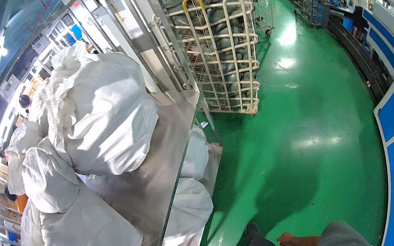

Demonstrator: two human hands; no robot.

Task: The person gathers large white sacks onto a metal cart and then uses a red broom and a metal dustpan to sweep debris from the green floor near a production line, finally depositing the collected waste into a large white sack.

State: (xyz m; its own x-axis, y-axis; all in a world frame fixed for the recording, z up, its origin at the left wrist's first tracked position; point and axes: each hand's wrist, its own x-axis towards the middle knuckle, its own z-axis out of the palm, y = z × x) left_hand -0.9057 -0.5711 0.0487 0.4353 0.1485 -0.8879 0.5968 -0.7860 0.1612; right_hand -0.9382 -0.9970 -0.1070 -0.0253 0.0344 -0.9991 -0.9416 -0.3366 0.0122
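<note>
A: While the person is standing on the green floor (pixel 309 121), nothing is being held. Working outward from the steel table (pixel 164 178): on its left end, nearest the camera, a tied white sack (pixel 90 241) is lying; just beyond it on the tabletop a larger white sack (pixel 104 116) is sitting.

B: Under the table?

A: Two more white sacks (pixel 190 210) are resting on the lower shelf. Beyond the table's far end a wire roll cage (pixel 222 53) is standing, loaded with grey bundles.

B: And the hands?

A: Right of the table, at the lower edge, one hand (pixel 286 238) is hanging beside the grey trouser leg, well apart from every sack. Cannot tell which hand it is, nor whether the fingers are spread or curled; it is showing only partly. The other hand is not showing.

B: Handling judgement?

A: The sacks are looking bulky and soft; gripping the tied neck with both hands would likely be steadier than pinching loose fabric.
</note>
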